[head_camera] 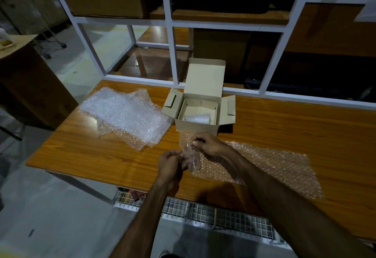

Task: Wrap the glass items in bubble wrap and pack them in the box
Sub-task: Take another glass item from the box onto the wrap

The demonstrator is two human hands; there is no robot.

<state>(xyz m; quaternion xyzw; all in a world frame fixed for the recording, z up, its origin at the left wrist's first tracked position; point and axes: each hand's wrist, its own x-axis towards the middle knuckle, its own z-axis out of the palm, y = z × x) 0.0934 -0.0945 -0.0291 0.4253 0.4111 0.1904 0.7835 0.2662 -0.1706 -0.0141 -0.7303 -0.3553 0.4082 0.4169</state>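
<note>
On the orange-brown wood-grain counter [284, 127], a person is working with both bare hands over a spread sheet of clear bubble wrap [270, 166] that is lying flat on the near right part of the surface. The left hand [171, 163] is curling its fingers and pinching the near left edge of that sheet, lifting it against a small clear drinking glass [194, 159] that is lying on the wrap's left end. The right hand [207, 143] is reaching across from the far side, its fingertips pressing and pinching at the top of the glass and the wrap around it, so both grips are closed on the glass and its wrapping rather than spread apart. The glass is sitting between the two hands, just in front of the box and touching the sheet beneath it.

Just beyond the hands, a small open beige cardboard box [196, 125] is standing on the counter with its lid tilted up at the back and its side flaps folded outward. Inside it, a bundle already wrapped in bubble wrap [197, 118] is resting against the near wall.

To the left of the box, a loose stack of clear bubble-wrap sheets [126, 113] is lying on the counter. Behind the counter, a white metal shelving frame [173, 54] is standing, and a wire mesh rack [203, 215] is showing below the counter's near edge.
</note>
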